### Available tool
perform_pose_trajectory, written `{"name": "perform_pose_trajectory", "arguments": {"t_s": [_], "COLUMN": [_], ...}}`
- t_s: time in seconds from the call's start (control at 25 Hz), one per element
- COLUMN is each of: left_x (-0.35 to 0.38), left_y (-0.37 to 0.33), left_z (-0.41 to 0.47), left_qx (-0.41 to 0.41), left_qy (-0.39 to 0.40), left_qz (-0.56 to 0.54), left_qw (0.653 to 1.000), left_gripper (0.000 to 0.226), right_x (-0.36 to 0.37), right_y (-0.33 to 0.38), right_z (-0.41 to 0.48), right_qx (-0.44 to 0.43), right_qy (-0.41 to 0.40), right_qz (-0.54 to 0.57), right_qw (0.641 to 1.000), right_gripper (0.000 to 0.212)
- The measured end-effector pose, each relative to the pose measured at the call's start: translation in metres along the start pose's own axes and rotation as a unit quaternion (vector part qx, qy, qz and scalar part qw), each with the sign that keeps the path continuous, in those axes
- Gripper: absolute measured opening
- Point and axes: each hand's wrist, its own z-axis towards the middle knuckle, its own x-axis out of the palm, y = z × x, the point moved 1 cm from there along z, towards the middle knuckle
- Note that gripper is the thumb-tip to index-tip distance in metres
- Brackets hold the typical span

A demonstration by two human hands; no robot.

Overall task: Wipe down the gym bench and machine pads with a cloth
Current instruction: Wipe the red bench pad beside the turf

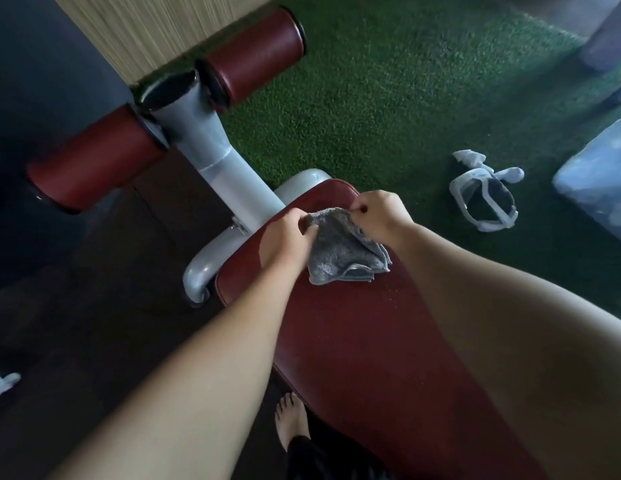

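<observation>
Bare foot point(290, 420) at 6 o'clock on dark floor point(94, 306), just beside the long dark red padded bench point(354, 341). Both forearms cross over the bench pad and hide part of it. White plastic strap frame point(482, 199) lies at 3 o'clock on green artificial turf point(388, 91). Two dark red roller pads point(253, 53) on a grey metal post point(212, 140) sit at 10–11 o'clock. Crumpled grey terry cloth point(340, 251) rests at centre on the bench's far end. Left hand point(285, 237) and right hand point(378, 216) each pinch its upper edge.
</observation>
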Motion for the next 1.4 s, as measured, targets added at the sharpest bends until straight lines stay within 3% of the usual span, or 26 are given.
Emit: {"name": "perform_pose_trajectory", "arguments": {"t_s": [0.2,0.32,0.44,0.52,0.72,1.08,1.28,1.4], "left_x": [0.012,0.01,0.014,0.021,0.035,0.046,0.048,0.047], "left_y": [0.015,0.028,0.052,0.068,0.093,0.102,0.103,0.103], "left_z": [0.012,-0.01,-0.036,-0.048,-0.057,-0.055,-0.054,-0.054], "left_qx": [0.086,0.139,0.155,0.164,0.19,0.202,0.195,0.2], "left_qy": [-0.005,-0.028,-0.013,-0.012,-0.024,-0.052,-0.051,-0.055], "left_qz": [0.093,0.147,0.203,0.245,0.288,0.327,0.312,0.316], "left_qw": [0.992,0.979,0.967,0.955,0.938,0.922,0.929,0.926], "left_gripper": [0.037,0.06,0.071,0.071,0.07,0.075,0.073,0.073], "right_x": [0.029,0.039,0.054,0.063,0.083,0.107,0.096,0.101], "right_y": [-0.011,-0.012,-0.011,-0.009,-0.019,-0.051,-0.003,-0.017], "right_z": [-0.004,-0.031,-0.046,-0.04,-0.025,-0.09,-0.013,-0.033], "right_qx": [-0.069,-0.182,-0.298,-0.327,-0.295,-0.224,-0.2,-0.195], "right_qy": [-0.106,-0.17,-0.119,-0.073,-0.029,-0.063,-0.081,-0.089], "right_qz": [-0.037,-0.081,-0.148,-0.191,-0.285,-0.239,-0.231,-0.234], "right_qw": [0.991,0.965,0.935,0.923,0.911,0.943,0.949,0.948], "right_gripper": [0.025,0.038,0.048,0.057,0.082,0.085,0.087,0.085]}}
